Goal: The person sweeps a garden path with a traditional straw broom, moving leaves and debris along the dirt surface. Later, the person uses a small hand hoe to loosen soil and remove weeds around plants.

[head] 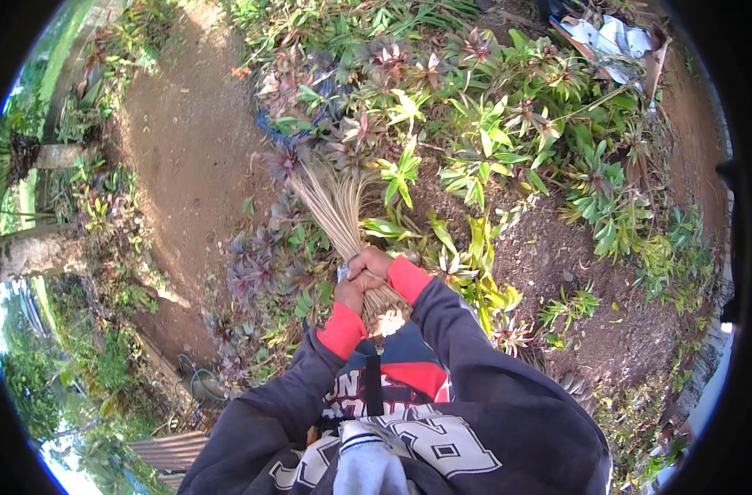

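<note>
Both of my hands are wrapped around a stick broom (pixel 337 213), a thick bundle of thin tan ribs. My left hand (pixel 356 289) grips the bundle nearer to my body, and my right hand (pixel 372 262) holds it just beyond, close against the left. The ribs fan out away from me over low purple and green plants. The cut butt end (pixel 385 309) of the bundle points back at my waist. Fingers hide the middle of the broom. Whether its tips touch the leaves I cannot tell.
A bare dirt path (pixel 190 142) runs along the left. Leafy plants (pixel 481 142) grow ahead and to the right, beside a patch of brown soil (pixel 536 260). A torn cardboard box (pixel 611 49) with white pieces lies at the far right. A hose (pixel 199 380) is coiled at lower left.
</note>
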`<state>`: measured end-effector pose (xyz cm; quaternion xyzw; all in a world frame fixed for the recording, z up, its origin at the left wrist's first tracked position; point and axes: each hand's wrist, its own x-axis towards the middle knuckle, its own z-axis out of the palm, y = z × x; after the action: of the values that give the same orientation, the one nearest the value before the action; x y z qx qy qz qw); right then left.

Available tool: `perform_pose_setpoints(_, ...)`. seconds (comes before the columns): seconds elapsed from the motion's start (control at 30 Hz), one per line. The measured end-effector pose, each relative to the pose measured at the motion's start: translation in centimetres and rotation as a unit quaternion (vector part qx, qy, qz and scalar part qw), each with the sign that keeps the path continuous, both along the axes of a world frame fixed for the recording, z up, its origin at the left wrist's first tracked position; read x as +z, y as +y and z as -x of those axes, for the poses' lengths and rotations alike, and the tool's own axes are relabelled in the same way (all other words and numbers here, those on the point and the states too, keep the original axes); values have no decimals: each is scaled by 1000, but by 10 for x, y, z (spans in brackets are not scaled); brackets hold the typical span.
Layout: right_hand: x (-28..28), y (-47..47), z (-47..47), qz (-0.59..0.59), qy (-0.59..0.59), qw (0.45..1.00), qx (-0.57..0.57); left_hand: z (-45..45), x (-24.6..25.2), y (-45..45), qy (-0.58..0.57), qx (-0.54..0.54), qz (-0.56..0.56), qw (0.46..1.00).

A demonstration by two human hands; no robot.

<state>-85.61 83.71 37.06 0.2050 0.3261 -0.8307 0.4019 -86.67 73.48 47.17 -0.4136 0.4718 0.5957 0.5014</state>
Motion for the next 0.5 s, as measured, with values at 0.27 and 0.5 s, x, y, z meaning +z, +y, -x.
perform_pose_setpoints(0.27,132,24,-106,-222,78,972,6,-81,105,-1,127,-124,-38,983)
perform_pose_setpoints(0.5,-5,-41,69,-95,97,988,68,43,16,-32,149,109,-3,983)
